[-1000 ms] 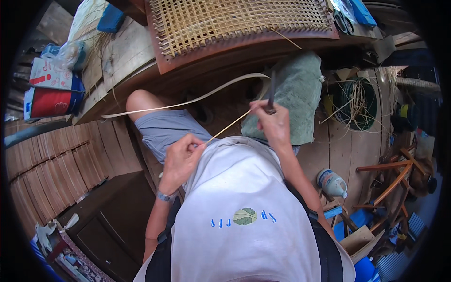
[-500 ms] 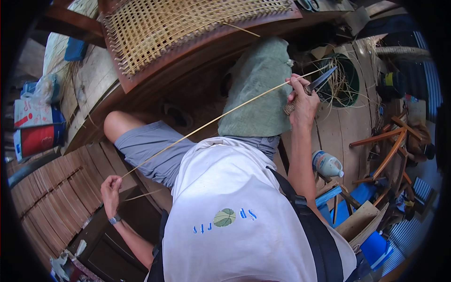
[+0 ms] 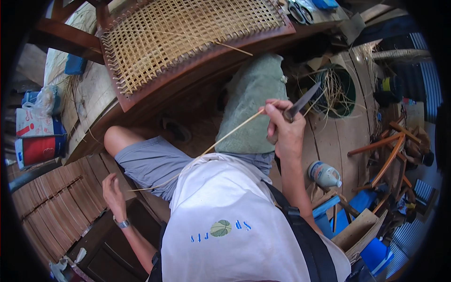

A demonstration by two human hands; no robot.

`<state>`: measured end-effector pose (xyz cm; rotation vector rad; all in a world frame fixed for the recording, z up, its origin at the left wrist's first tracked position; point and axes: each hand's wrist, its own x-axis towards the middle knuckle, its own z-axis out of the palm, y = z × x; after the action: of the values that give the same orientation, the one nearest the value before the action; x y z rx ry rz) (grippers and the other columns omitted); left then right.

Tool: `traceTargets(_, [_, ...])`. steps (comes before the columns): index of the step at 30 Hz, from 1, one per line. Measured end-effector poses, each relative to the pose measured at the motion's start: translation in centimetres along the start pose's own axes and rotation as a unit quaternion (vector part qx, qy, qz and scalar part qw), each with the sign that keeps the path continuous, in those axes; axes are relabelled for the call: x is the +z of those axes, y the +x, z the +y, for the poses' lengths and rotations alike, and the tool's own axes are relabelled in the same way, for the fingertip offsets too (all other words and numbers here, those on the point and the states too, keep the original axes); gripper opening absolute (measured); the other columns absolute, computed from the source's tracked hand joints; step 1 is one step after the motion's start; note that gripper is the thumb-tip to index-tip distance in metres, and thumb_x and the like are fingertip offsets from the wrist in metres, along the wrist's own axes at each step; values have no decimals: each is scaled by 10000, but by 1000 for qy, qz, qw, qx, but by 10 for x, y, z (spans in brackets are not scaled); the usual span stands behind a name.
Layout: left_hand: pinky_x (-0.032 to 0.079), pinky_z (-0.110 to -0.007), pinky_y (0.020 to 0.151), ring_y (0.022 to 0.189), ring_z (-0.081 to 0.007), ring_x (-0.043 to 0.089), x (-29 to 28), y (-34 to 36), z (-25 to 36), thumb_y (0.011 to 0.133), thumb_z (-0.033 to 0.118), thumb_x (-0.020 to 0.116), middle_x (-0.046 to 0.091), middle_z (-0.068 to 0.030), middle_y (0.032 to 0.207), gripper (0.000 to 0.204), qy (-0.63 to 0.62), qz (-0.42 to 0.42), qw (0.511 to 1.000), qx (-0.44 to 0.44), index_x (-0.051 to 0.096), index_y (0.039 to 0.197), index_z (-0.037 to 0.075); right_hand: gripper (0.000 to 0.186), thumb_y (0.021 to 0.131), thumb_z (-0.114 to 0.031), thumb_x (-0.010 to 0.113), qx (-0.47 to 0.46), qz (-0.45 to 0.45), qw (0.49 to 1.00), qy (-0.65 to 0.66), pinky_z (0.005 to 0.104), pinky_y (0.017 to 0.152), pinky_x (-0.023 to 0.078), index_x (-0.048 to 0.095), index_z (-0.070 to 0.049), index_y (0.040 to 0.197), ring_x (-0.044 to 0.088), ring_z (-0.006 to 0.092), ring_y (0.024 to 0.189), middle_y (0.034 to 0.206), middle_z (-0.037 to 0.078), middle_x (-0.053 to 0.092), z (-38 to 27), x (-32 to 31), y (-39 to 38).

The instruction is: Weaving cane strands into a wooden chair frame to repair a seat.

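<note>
My right hand [image 3: 286, 126] grips a knife [image 3: 303, 102], blade pointing up to the right, and pinches a thin cane strip [image 3: 235, 129] between thumb and fingers. The strip runs down leftward across my lap, its end lying near my left hand [image 3: 112, 192], whose fingers are loosely bent and apart, off the strip. A green cloth pad [image 3: 246, 94] covers my right leg under the strip. Above, a woven cane seat [image 3: 183, 42] in a reddish wooden frame rests on the work surface, with a loose strand sticking out over its front edge.
Scissors [image 3: 299, 11] lie at the back; red-and-blue packaging [image 3: 40, 148] stands left. A green bucket of cane strands [image 3: 340, 91], white jug [image 3: 324, 174] and wooden furniture pieces [image 3: 390, 155] are right. A wooden plank edge [image 3: 89, 127] runs in front of my knees.
My left hand pulled out leftward along the strip and has since released it, so the strip now sags. My right hand rose rightward, then came slightly down and left with knife and strip.
</note>
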<state>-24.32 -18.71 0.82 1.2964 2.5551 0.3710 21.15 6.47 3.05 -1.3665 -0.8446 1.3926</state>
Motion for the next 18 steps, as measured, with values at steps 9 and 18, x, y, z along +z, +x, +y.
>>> traceTargets(9, [486,-266,871,963,-128,632,30,6,240,1030,168,584,698,-66,1031,253,-506,-395,767,-28,667,1192,-8,130,908,-45,694,74,-54,995,34,198,383,344,665,10,1022,493,49,443,909,170,752,-1,33,-16])
traceTargets(18, [441,-201,699,776,-53,548,-2,15,218,968,104,678,676,-14,886,162,-463,-376,801,-44,741,1026,-34,182,953,-73,676,-3,13,999,36,201,447,354,628,31,1094,473,56,478,926,165,724,2,3,7])
